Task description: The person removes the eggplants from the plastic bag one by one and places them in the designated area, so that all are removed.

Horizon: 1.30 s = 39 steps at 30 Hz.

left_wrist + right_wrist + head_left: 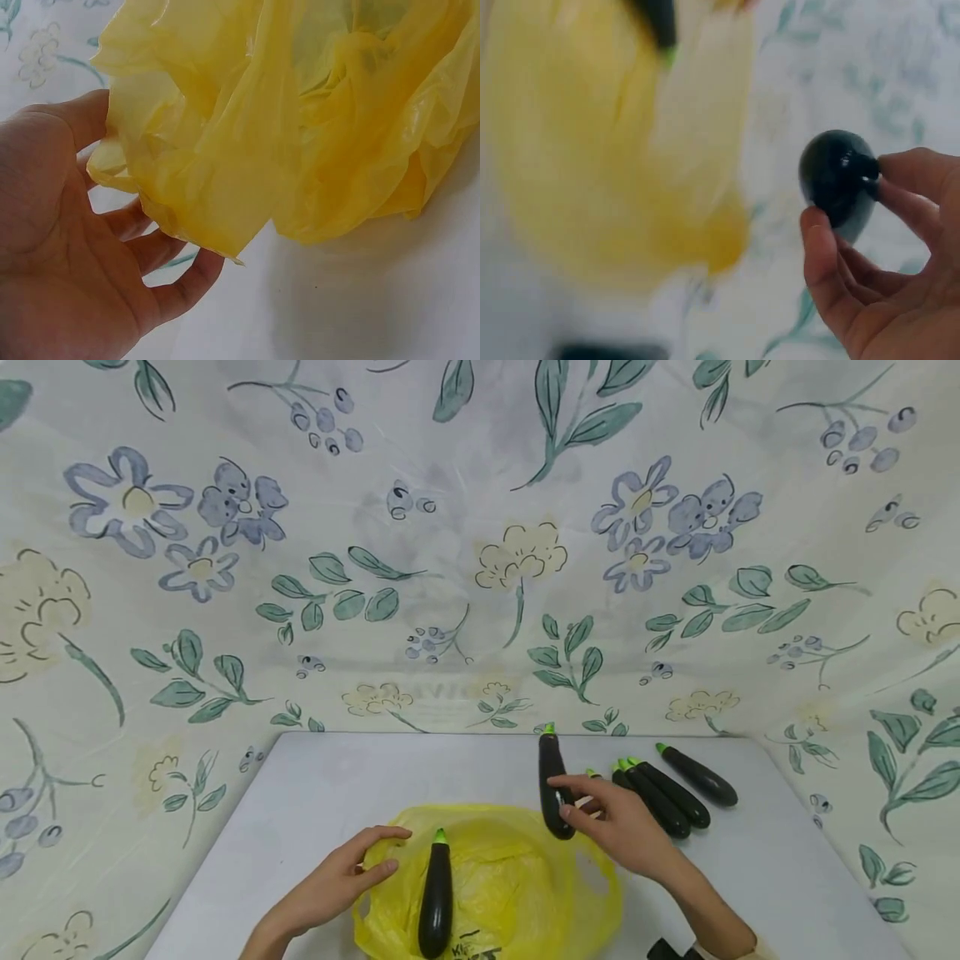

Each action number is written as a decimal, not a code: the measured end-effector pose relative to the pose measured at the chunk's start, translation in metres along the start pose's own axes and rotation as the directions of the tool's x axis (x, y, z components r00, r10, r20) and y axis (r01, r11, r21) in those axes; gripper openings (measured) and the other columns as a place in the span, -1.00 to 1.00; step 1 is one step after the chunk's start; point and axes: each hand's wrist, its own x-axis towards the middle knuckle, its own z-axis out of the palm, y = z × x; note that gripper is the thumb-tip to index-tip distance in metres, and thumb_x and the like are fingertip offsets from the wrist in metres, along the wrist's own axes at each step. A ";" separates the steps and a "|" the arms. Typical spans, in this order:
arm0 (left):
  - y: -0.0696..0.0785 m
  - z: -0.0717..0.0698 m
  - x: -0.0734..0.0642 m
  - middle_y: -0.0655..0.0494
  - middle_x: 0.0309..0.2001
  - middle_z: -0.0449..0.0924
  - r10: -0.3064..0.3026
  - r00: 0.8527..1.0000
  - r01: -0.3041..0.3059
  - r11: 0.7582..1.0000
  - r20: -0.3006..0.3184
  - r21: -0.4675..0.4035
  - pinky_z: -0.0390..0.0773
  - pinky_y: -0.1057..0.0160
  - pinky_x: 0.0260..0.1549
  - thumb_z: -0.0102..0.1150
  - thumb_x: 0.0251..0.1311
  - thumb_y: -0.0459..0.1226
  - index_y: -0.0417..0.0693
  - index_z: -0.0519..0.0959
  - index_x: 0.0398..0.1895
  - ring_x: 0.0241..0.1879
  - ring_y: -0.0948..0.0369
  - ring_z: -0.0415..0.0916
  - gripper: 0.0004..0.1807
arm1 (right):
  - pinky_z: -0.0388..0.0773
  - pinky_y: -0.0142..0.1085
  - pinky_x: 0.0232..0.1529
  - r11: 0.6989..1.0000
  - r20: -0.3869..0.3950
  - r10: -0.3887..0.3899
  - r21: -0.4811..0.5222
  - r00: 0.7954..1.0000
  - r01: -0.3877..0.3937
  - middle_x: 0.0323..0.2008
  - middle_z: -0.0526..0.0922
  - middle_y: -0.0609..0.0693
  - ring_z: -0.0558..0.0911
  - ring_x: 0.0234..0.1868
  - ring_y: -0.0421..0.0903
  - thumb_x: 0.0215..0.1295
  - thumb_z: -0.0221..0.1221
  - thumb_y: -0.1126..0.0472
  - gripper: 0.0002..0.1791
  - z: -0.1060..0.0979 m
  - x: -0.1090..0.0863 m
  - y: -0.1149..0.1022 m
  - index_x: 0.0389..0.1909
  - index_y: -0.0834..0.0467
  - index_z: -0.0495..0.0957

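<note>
My right hand (618, 822) pinches a glossy black eggplant (551, 768) with a bright green top between thumb and fingertips. In the right wrist view, the rounded end of the held eggplant (832, 176) faces the camera. This eggplant overlaps the back right rim of a yellow plastic bag (510, 893). On the bag's left edge, my left hand (333, 881) holds the thin plastic with loosely curved fingers; some fingertips are hidden behind the plastic (217, 172) in the left wrist view. Within the bag's outline lies another eggplant (436, 902), green end pointing away.
Several more eggplants (671, 793) lie at the right on the white table (337, 777), one (697, 774) apart from the others. Flower-patterned cloth (450, 610) stands behind the table and along its sides. A small black object (667, 950) shows beneath the right wrist.
</note>
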 end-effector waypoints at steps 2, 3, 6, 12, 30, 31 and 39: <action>0.000 -0.001 -0.001 -0.05 0.37 0.39 -0.001 1.000 0.001 1.000 -0.007 0.002 0.41 -0.38 0.04 0.10 0.47 -0.08 0.13 0.44 0.35 0.39 -0.20 0.23 -0.57 | 0.57 -0.27 -0.28 0.996 -0.052 0.041 -0.078 0.998 -0.045 -0.07 0.67 -0.13 0.65 -0.23 -0.24 0.41 0.24 -0.02 -0.61 -0.004 0.006 0.015 0.24 -0.24 0.56; -0.001 -0.001 -0.002 -0.06 0.38 0.38 -0.001 1.000 0.001 1.000 -0.007 0.000 0.40 -0.38 0.05 0.10 0.47 -0.08 0.12 0.44 0.35 0.39 -0.20 0.23 -0.57 | 0.54 -0.29 -0.33 0.991 -0.060 0.058 -0.120 0.997 -0.065 -0.16 0.67 -0.13 0.62 -0.29 -0.24 0.41 0.25 0.02 -0.61 -0.004 0.008 0.022 0.23 -0.21 0.57; -0.001 -0.002 -0.004 -0.08 0.38 0.37 -0.004 1.000 0.004 1.000 -0.002 -0.014 0.39 -0.39 0.06 0.09 0.48 -0.09 0.08 0.43 0.35 0.39 -0.21 0.22 -0.56 | 0.42 -0.32 -0.45 0.959 -0.040 0.113 -0.256 0.993 -0.119 -0.39 0.59 -0.16 0.50 -0.42 -0.23 0.38 0.27 0.09 -0.61 0.001 0.013 0.039 0.22 -0.15 0.60; -0.003 -0.001 -0.006 -0.10 0.38 0.37 -0.002 1.000 0.002 1.000 -0.002 -0.015 0.41 -0.37 0.05 0.08 0.48 -0.08 0.08 0.43 0.35 0.38 -0.22 0.23 -0.56 | 0.35 -0.26 -0.44 0.894 -0.014 0.202 -0.405 0.979 -0.190 -0.36 0.57 -0.08 0.40 -0.42 -0.12 0.32 0.32 0.14 -0.62 0.018 0.017 0.051 0.16 -0.09 0.67; -0.006 -0.002 -0.003 -0.03 0.37 0.40 -0.019 1.000 0.019 1.000 -0.021 0.010 0.38 -0.39 0.09 0.12 0.45 -0.06 0.14 0.47 0.32 0.40 -0.20 0.22 -0.57 | 0.39 -0.28 -0.45 0.875 -0.083 0.207 -0.430 0.975 -0.222 -0.06 0.49 0.02 0.43 -0.42 -0.12 0.29 0.35 0.05 -0.65 0.019 0.016 0.054 0.10 -0.08 0.70; -0.006 -0.003 -0.002 -0.03 0.37 0.40 -0.021 1.000 0.021 1.000 -0.022 0.013 0.38 -0.39 0.09 0.12 0.45 -0.06 0.15 0.47 0.32 0.40 -0.20 0.22 -0.58 | 0.39 -0.27 -0.46 0.882 -0.095 0.192 -0.421 0.977 -0.214 -0.06 0.49 0.02 0.43 -0.44 -0.12 0.31 0.34 0.06 -0.64 0.016 0.016 0.050 0.12 -0.07 0.69; -0.004 -0.004 -0.002 -0.05 0.38 0.38 -0.018 1.000 0.018 1.000 -0.016 0.010 0.40 -0.36 0.08 0.11 0.46 -0.06 0.13 0.46 0.33 0.40 -0.19 0.22 -0.57 | 0.48 -0.34 -0.37 0.969 -0.086 -0.002 -0.246 0.996 -0.019 -0.22 0.57 -0.13 0.47 -0.40 -0.21 0.40 0.26 0.06 -0.72 0.016 0.016 0.009 0.09 -0.07 0.67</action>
